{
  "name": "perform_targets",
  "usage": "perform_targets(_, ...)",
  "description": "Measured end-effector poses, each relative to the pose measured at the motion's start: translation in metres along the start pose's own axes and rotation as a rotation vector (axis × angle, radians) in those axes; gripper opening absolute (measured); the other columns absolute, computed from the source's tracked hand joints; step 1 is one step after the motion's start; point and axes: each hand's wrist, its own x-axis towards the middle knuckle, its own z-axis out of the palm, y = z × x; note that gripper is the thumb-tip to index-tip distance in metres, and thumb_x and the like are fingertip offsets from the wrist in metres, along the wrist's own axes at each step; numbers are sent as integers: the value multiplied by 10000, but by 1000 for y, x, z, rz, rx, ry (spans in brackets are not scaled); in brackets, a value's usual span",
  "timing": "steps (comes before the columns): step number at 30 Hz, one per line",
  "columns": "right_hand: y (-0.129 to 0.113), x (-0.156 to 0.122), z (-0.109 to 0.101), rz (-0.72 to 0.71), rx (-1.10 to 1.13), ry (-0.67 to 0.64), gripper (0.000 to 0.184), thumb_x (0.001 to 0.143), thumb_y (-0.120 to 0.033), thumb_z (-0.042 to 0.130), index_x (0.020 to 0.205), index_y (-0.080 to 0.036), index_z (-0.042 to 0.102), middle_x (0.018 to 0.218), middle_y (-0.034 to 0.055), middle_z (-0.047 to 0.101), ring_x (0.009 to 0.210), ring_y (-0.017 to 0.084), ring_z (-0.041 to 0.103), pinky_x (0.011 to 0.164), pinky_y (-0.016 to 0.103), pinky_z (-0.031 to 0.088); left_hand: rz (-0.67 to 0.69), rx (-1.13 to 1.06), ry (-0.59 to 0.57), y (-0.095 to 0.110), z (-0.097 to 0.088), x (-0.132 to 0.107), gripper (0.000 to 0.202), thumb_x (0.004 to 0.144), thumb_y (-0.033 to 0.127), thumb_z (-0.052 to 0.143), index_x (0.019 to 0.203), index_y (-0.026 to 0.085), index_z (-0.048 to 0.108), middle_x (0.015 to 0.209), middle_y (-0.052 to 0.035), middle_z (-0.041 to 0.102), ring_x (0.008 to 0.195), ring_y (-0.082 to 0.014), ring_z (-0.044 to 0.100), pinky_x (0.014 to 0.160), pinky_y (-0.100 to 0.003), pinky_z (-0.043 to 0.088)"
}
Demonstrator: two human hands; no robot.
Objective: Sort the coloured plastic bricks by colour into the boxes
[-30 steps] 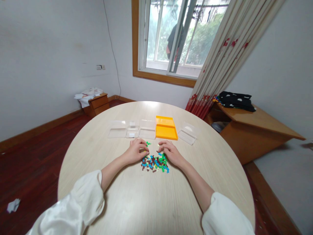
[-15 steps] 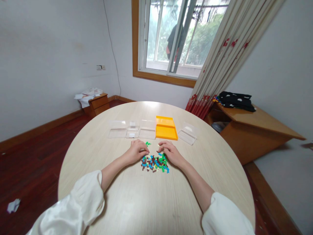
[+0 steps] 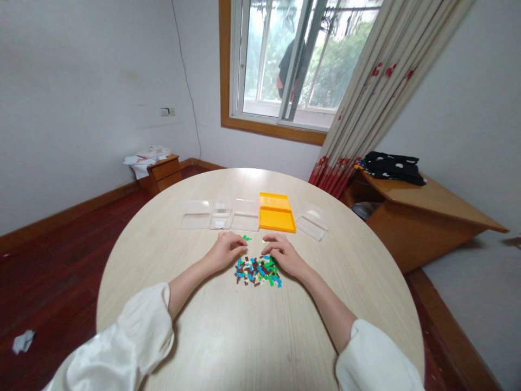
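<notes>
A loose pile of small toy building bricks [image 3: 257, 271] in brown, blue, green, yellow and cream lies on the table between and just below my hands. My left hand [image 3: 228, 251] is at the pile's upper left, thumb and fingertips close together; a tiny dark reddish spot shows at the tips, too small to name. Beside those fingertips lies a small group of green bricks [image 3: 246, 238]. My right hand [image 3: 286, 255] rests at the pile's upper right, index finger and thumb apart, with nothing visible between them. Near its index finger are a few cream bricks [image 3: 264, 241].
Along the far side of the round table [image 3: 228, 336] stand opened clear plastic boxes [image 3: 195, 221], an open orange case [image 3: 277, 220] and another clear box [image 3: 312, 228] to the right. A wooden desk [image 3: 439, 212] holding dark cloth stands beyond the table at right.
My left fingertips have shifted slightly up, away from the pile. My right thumb has lifted a little from the dark brick that was by it.
</notes>
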Motion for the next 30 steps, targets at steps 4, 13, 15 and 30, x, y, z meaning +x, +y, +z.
perform_targets(4,0,1,0,0,13,20,312,743,-131,413,768,-227,708,1083,51,575,1092,200,476,1015,422,322,48,-34,17,-5,5,4,134,760,207,639,874,194,707,848,-42,710,844,-184,603,848,-347,417)
perform_targets(13,2,-2,1,-69,-129,47,395,767,-91,373,964,-232,685,1148,64,533,1138,201,435,1034,440,316,77,10,195,-12,6,5,222,794,106,492,880,172,685,856,-51,685,837,-177,592,818,-336,444)
perform_targets(15,-3,-4,1,-96,-232,15,417,784,-103,381,1061,-244,658,1230,69,488,1185,211,397,1048,448,297,67,58,179,-15,4,5,264,763,64,458,832,167,691,823,-50,665,826,-178,580,803,-331,445)
perform_targets(30,-8,-4,7,-88,-420,-14,357,893,-249,375,1191,-263,571,1334,98,432,1261,251,341,1040,507,284,19,261,12,-9,1,-1,312,768,127,449,906,213,716,975,-63,572,965,-232,477,887,-434,351)
